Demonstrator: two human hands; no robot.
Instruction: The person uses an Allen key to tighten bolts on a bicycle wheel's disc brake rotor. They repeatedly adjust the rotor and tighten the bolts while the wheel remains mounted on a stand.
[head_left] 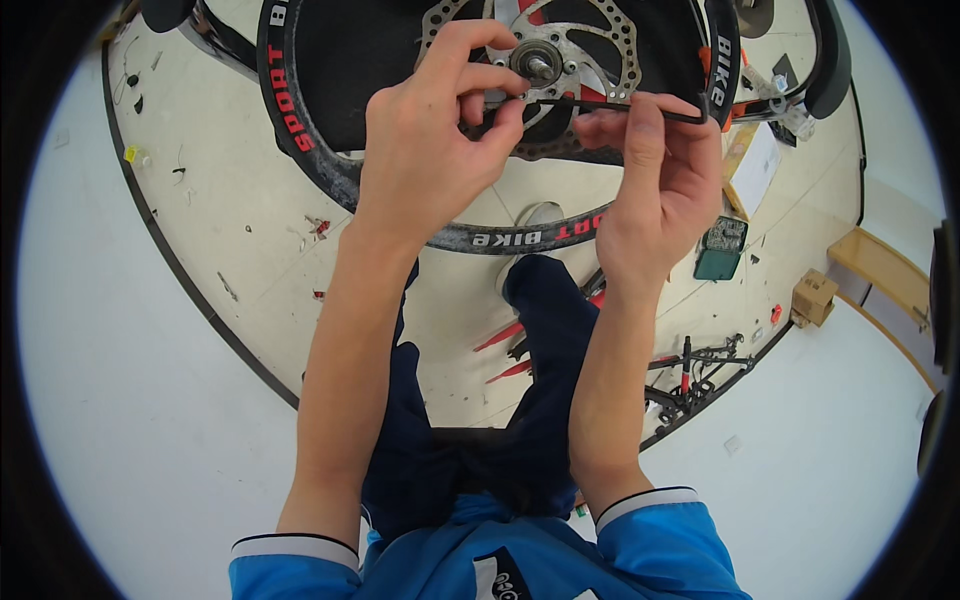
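A bicycle wheel with a black tyre [450, 237] stands in front of me, and a silver brake disc [627, 45] with holes surrounds its hub [537, 64]. My right hand [660, 180] grips a black L-shaped hex key [603, 105] near its bent end, with thumb and fingers closed round it. The key's long arm points left, toward the disc's lower mounting area. There my left hand [430, 130] has its fingers curled and its thumb and fingertips close together at the key's tip. Whatever small thing lies between those fingertips is hidden.
At the right lie a green case [719, 252] of small parts, a cardboard box [815, 297] and a dark bike frame [690, 375]. Red pieces [505, 338] lie by my legs. Small scraps [318, 228] are scattered on the left floor. Black curved bars flank the wheel.
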